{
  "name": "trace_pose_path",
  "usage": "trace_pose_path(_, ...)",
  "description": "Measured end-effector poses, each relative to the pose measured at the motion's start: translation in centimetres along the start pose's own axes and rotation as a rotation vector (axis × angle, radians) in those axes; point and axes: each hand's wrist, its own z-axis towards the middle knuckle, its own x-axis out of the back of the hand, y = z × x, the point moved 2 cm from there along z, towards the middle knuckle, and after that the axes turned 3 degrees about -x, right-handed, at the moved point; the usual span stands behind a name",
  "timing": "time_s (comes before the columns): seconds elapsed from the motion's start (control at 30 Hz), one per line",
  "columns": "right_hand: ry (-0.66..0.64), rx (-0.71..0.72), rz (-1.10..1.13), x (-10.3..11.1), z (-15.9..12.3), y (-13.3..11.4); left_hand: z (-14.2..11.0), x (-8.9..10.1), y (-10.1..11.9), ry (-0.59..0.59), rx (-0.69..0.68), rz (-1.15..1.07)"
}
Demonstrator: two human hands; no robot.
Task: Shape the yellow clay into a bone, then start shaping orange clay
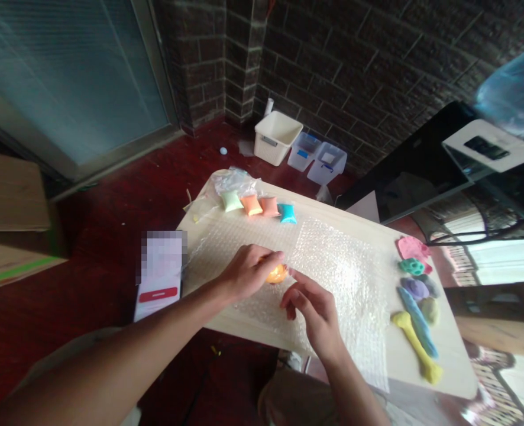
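Observation:
My left hand (251,271) is closed around a shiny orange packet (276,274), held over a sheet of bubble wrap (333,266) on the table. Most of the packet's left side is hidden by the thumb and fingers. At its right edge, the outstretched index finger of my right hand (313,305) comes close to or touches it; which one, I cannot tell. The right hand's other fingers are loosely bent, with no object seen in them. Beyond the hands lie a pale green packet (231,201), an orange packet (252,205), a salmon packet (269,206) and a turquoise packet (287,213).
On the right of the table (455,367) lie yellow bone-shaped clay (417,349), a blue clay strip (419,322), and purple (415,289), green (411,267) and pink (413,247) clay pieces. Clear plastic bags (235,182) rest at the far left corner. A white basket (277,139) stands on the floor.

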Motion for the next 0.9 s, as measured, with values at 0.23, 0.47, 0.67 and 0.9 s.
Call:
trace_pose_path(0.23,0.08,0.031,0.012,0.5,0.1,-0.4,-0.2,0.0,0.2,-0.09,-0.144,-0.014)
trace_pose_path(0.47,0.019,0.11,-0.227,1.7,0.1,-0.5,-0.3,0.2,1.0,-0.345,-0.172,0.051)
trace_pose_path(0.67,-0.037,0.151,-0.437,1.7,0.1,-1.1,-0.3,0.1,0.3,-0.34,-0.166,0.07)
trace_pose_path(0.9,-0.164,0.108,-0.142,1.5,-0.3,-1.4,-0.3,-0.1,0.0,-0.419,-0.149,0.003)
